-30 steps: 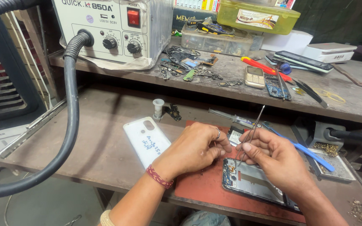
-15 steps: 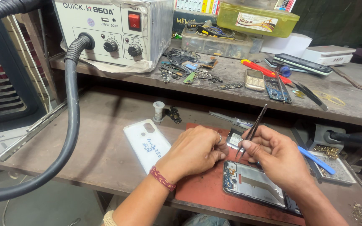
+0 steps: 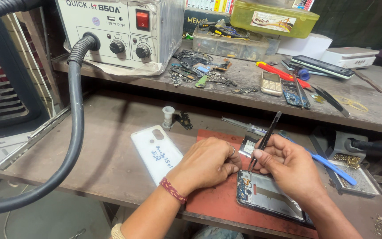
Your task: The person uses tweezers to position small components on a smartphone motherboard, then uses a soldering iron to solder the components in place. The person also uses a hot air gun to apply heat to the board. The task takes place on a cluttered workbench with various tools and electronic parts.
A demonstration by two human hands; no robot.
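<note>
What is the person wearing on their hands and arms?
Both arms are bare, with no sleeves and no gloves. The left hand has a ring on one finger, and a red braided thread band goes around the left wrist. Lower on that arm, at the picture's bottom edge, sits a pale bangle. The right hand shows no ring or band.

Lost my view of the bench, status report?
Right hand grips tweezers, tips at opened phone. Left hand curled beside it. White back cover lies left, clear.
</note>
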